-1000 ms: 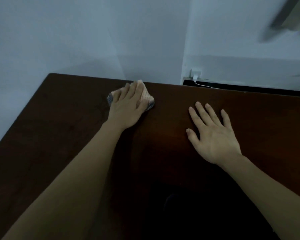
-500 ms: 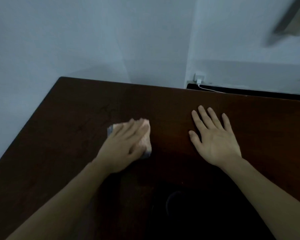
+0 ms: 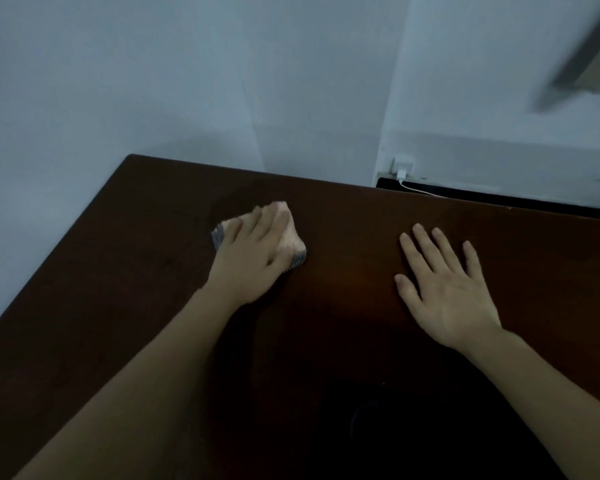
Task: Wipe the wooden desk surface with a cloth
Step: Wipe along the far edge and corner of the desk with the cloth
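From the head view, the worktop point(image 3: 361, 237) is a dark reddish-brown wooden slab, dim under weak light, its far left corner pushed against a pale bluish-white wall point(image 3: 153, 81). The wood carries a faint sheen near the far edge, and the near middle falls into deep shadow where little can be made out. A wall corner runs down behind the far edge; to the right of it a small white charger plug point(image 3: 403, 168) sits low on the wall, and a thin white cable point(image 3: 420, 190) trails off to the right along a black strip point(image 3: 499, 199) just behind the worktop. At the top right something grey and blurred point(image 3: 582, 53) crosses the wall — too smeared to identify.

The cloth point(image 3: 293, 239) lies on the left half of the worktop, toward the far side, pale pinkish with a bluish-grey edge showing at both ends. The left hand point(image 3: 253, 251) lies flat on top of it, fingers straight and close together, pressing it to the wood. The right hand point(image 3: 444, 282) rests palm down on bare wood well to the right of the cloth, fingers spread and straight — its grip is apart, holding nothing.

No brand, label or writing is legible anywhere.
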{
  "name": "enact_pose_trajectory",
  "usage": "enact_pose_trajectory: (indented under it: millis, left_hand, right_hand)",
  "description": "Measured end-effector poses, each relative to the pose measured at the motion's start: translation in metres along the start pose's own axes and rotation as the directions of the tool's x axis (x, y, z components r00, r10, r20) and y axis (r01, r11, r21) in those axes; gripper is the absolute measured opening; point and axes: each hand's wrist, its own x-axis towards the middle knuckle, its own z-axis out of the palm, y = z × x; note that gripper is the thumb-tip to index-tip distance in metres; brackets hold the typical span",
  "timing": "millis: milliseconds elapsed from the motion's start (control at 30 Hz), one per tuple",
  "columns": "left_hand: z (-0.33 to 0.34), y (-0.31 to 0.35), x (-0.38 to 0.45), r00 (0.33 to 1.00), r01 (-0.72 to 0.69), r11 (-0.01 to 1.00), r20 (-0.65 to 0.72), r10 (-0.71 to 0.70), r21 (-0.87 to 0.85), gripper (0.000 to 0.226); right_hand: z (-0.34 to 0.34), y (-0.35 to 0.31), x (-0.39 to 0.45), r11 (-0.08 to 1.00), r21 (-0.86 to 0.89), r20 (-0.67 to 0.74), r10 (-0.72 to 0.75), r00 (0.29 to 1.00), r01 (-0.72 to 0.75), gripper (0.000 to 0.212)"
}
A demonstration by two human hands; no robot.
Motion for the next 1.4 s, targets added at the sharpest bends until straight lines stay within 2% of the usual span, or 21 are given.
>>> enact_pose_trajectory:
  millis: [167,333,433,667,833,933,1267,1400]
  left_hand:
    - [0.011,0.023,-0.087,0.976,-0.184,0.982,0.109,0.188,-0.05,0.065]
    - [0.015,0.01,-0.094,0.958,-0.27,0.962,0.085,0.272,-0.036,0.069]
    - [0.006,-0.008,-0.047,0.971,-0.201,0.98,0.13,0.201,-0.007,0.071]
    - [-0.011,-0.074,0.091,0.999,-0.035,0.998,-0.007,0.035,0.042,0.072]
    - [-0.014,-0.082,0.105,0.998,0.042,0.999,-0.04,-0.041,0.021,0.067]
    - [-0.01,-0.071,0.081,0.996,0.069,0.997,-0.056,-0.07,-0.018,0.067]
    - [0.014,0.029,-0.126,0.993,-0.091,0.991,0.068,0.098,-0.099,0.064]
    - [0.023,0.03,-0.156,0.99,-0.122,0.989,0.055,0.126,-0.082,0.067]
  right_hand:
    - [-0.017,-0.027,0.005,0.999,0.047,0.0,0.015,1.0,-0.015,0.09]
    - [-0.011,-0.08,0.027,0.981,0.144,-0.028,-0.128,0.991,0.131,0.068]
    - [-0.006,-0.09,0.037,0.99,0.079,0.005,-0.121,0.993,0.12,0.064]
    - [-0.002,-0.086,0.038,0.993,0.052,-0.007,-0.104,0.995,0.104,0.067]
    - [-0.002,-0.087,0.037,0.993,0.057,-0.022,-0.099,0.995,0.1,0.068]
    - [-0.001,-0.087,0.038,0.993,0.06,-0.029,-0.101,0.995,0.102,0.065]
    - [-0.009,-0.091,0.035,0.992,0.046,0.028,-0.121,0.992,0.12,0.065]
    - [-0.024,-0.103,0.043,0.988,0.025,0.058,-0.155,0.986,0.154,0.066]
